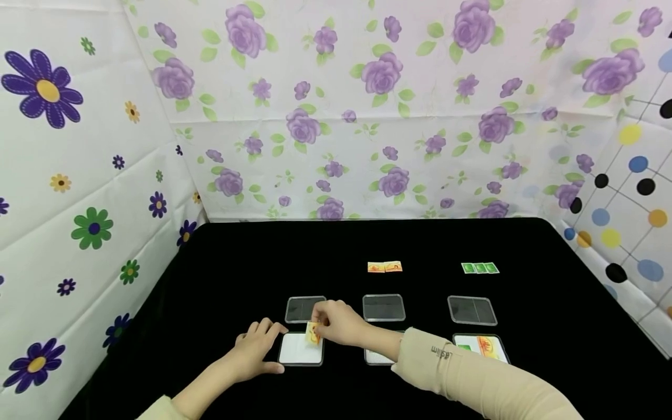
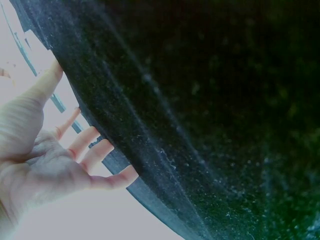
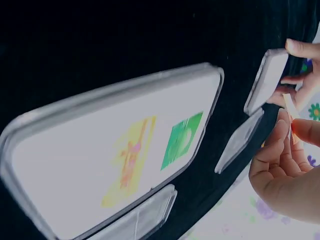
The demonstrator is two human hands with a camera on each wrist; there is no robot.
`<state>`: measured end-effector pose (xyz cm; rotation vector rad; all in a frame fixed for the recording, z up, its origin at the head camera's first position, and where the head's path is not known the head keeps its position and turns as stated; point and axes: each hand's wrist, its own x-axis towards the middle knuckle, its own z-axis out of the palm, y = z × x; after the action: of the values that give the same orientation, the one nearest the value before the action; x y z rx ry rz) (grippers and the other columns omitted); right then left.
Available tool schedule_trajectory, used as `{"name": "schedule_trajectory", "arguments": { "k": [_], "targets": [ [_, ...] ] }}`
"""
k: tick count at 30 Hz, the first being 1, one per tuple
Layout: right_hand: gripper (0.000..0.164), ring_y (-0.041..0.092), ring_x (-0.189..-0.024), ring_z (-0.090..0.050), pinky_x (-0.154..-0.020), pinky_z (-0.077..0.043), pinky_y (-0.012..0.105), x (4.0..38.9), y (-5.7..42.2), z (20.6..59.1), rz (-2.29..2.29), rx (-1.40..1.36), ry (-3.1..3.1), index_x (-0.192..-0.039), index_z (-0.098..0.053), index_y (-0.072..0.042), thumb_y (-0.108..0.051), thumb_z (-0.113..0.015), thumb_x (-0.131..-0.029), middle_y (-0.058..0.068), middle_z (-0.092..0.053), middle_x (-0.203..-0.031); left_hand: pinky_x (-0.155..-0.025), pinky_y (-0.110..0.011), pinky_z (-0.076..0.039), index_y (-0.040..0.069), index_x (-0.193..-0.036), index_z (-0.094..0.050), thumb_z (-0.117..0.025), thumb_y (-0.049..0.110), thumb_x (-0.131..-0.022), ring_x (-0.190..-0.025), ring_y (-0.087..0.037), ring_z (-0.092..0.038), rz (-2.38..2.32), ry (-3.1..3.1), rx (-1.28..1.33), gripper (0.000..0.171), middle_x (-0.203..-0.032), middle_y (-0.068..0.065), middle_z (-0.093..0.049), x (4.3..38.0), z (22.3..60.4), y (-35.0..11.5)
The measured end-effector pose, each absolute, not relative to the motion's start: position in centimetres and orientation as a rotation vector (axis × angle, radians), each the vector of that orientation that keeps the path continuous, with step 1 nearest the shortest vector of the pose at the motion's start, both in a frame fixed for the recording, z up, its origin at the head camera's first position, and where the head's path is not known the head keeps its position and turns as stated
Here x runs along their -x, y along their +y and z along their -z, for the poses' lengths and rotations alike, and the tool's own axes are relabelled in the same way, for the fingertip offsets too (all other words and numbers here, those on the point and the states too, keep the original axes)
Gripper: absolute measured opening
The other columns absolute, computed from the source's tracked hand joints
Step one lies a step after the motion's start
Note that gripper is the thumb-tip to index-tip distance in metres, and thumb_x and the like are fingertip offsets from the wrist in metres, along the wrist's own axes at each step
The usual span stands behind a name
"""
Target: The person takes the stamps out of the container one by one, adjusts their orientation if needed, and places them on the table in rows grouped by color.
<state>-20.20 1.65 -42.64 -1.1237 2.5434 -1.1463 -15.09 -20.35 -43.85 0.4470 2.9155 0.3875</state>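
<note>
My right hand (image 1: 340, 322) pinches a small yellow-orange card (image 1: 312, 333) above the left shallow box (image 1: 300, 357), which has a white bottom. In the right wrist view, this card (image 3: 290, 114) stands on edge between thumb and fingers. My left hand (image 1: 254, 353) has its fingers spread at that box's left side, fingertips and thumb right at the rim. Nothing is gripped in it in the left wrist view. The right forearm partly covers the middle box (image 1: 377, 357). A nearer box (image 3: 80, 170) in the right wrist view holds an orange-yellow card (image 3: 131, 157) and a green one (image 3: 182, 140).
Three clear lids (image 1: 384, 308) lie in a row behind the boxes. Farther back are two orange cards (image 1: 384, 267) and three green cards (image 1: 480, 268). The right box (image 1: 504, 350) contains green and orange cards. Patterned cloth (image 1: 336, 116) walls surround the black tabletop (image 1: 236, 268).
</note>
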Motion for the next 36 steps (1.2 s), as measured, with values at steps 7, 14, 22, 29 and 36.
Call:
{"name": "schedule_trajectory", "arguments": {
  "k": [7,14,22,29,36],
  "targets": [
    [0.005,-0.001,-0.059,-0.051,-0.055,-0.04,0.012,20.7,3.1,41.9,1.192,1.181,2.543,-0.086,-0.059,0.0,0.001,-0.063,-0.085,0.01,-0.066,-0.074,-0.082,-0.063,-0.044,0.012,-0.118,-0.052,-0.082,0.036,-0.065,-0.101,-0.027,-0.048,-0.374,2.924,-0.447,0.065,-0.109,-0.008,-0.051,15.0,43.8,-20.2],
    [0.004,-0.004,-0.057,-0.046,-0.052,-0.037,0.013,21.0,4.0,41.1,1.212,1.131,2.517,-0.086,-0.057,0.002,0.002,-0.061,-0.086,0.011,-0.066,-0.074,-0.082,-0.064,-0.043,0.011,-0.118,-0.053,-0.082,0.035,-0.066,-0.101,-0.028,-0.049,-0.367,2.939,-0.441,0.064,-0.109,-0.008,-0.051,15.0,43.8,-20.1],
    [0.005,0.003,-0.063,-0.051,-0.058,-0.041,0.015,21.5,4.9,40.7,1.19,1.128,2.56,-0.086,-0.059,-0.003,-0.004,-0.059,-0.09,0.006,-0.065,-0.077,-0.081,-0.064,-0.044,0.011,-0.118,-0.052,-0.083,0.034,-0.065,-0.101,-0.028,-0.049,-0.39,2.95,-0.466,0.065,-0.109,-0.008,-0.052,14.9,43.9,-20.3],
    [0.007,0.0,-0.059,-0.045,-0.056,-0.04,0.016,21.7,5.6,40.4,1.185,1.15,2.57,-0.082,-0.061,-0.005,-0.003,-0.06,-0.089,0.004,-0.061,-0.073,-0.081,-0.063,-0.044,0.011,-0.117,-0.052,-0.083,0.033,-0.065,-0.1,-0.027,-0.049,-0.413,2.954,-0.471,0.064,-0.108,-0.007,-0.051,14.7,43.9,-20.5],
    [0.007,0.001,-0.06,-0.047,-0.057,-0.043,0.017,22.1,6.7,40.1,1.246,1.084,2.565,-0.093,-0.06,-0.002,0.001,-0.062,-0.087,0.005,-0.061,-0.076,-0.081,-0.063,-0.044,0.011,-0.118,-0.052,-0.082,0.034,-0.065,-0.1,-0.027,-0.049,-0.4,2.945,-0.474,0.065,-0.108,-0.007,-0.051,14.7,43.7,-20.4]
  ]
}}
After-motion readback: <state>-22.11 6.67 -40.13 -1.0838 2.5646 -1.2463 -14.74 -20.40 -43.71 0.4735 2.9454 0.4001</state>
